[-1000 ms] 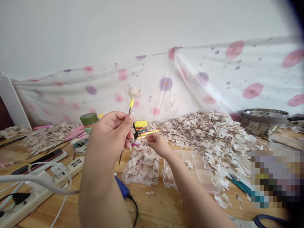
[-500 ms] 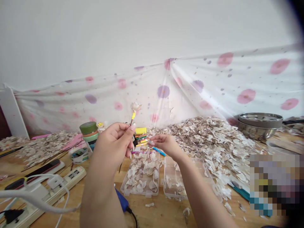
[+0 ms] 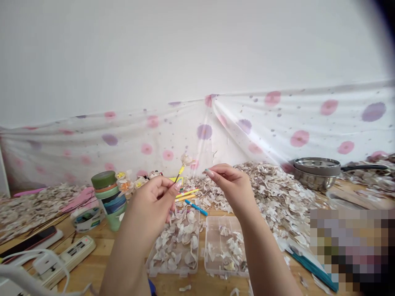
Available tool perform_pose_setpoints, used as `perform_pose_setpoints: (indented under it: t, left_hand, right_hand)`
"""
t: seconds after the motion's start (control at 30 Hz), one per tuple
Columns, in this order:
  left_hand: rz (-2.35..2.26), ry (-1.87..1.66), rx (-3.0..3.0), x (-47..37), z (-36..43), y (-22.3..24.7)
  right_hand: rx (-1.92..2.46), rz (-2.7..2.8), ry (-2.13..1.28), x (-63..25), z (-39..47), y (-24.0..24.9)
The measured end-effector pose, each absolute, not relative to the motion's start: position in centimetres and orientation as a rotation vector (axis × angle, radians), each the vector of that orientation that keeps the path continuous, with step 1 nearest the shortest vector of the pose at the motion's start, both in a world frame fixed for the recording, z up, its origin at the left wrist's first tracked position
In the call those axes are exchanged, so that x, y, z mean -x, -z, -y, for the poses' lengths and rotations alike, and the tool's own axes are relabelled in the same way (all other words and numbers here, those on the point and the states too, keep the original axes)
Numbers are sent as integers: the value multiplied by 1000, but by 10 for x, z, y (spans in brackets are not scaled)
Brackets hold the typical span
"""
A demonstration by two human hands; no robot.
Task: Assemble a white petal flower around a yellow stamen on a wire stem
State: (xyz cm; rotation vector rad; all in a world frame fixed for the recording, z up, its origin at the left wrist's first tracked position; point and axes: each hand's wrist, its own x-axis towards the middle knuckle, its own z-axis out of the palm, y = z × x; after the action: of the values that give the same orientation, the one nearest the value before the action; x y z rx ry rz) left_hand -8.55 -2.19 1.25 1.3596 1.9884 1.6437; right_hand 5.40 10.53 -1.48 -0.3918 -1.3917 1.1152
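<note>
Held upright in my left hand [image 3: 151,205] is a small handmade flower [image 3: 187,160], with pale, thin petals, yellow wrapping and a dark stem pinched between thumb and finger. Facing it from the right, my right hand [image 3: 233,187] has thumb and fingers pressed together; whether something small sits in their tips I cannot make out. The two hands are apart. Below them lie a clear plastic box [image 3: 194,270] full of loose pale petals and a second clear box [image 3: 212,220] with fewer petals, partly hidden by my right forearm.
A large heap of pale petals [image 3: 277,201] covers the right side, with metal bowls [image 3: 316,181] behind. To the left stand a green jar [image 3: 104,181], a tape roll [image 3: 87,224] and a power strip [image 3: 77,250] with cables. A blue pen [image 3: 196,207] lies mid-table.
My right hand has risen from near the pens and moved up and right, closer to flower height. The flower tilts more to the right. The view has shifted, showing more of the jar and flowers behind.
</note>
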Motion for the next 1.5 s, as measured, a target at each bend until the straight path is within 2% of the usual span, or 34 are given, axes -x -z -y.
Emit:
perform_pose_setpoints:
  t: [0.17,0.33,0.57,1.23,1.5]
  left_hand:
    - [-2126,-1585,-1454,80,21,-12]
    - [-2393,-1444,-1565,71,22,-9]
    - [-2493,-1246,-1583,61,25,-11]
    - [-2152,-1383,-1466,62,25,-4]
    - [-2096,-1428,-1436,60,26,-6]
  right_hand:
    - [213,1322,-904,-54,-82,4]
    - [301,1186,-903,-46,-76,6]
    - [298,1266,-792,-35,-83,15]
    - [287,1239,-410,-25,-83,21]
    - [285,1242,-387,-27,-85,21]
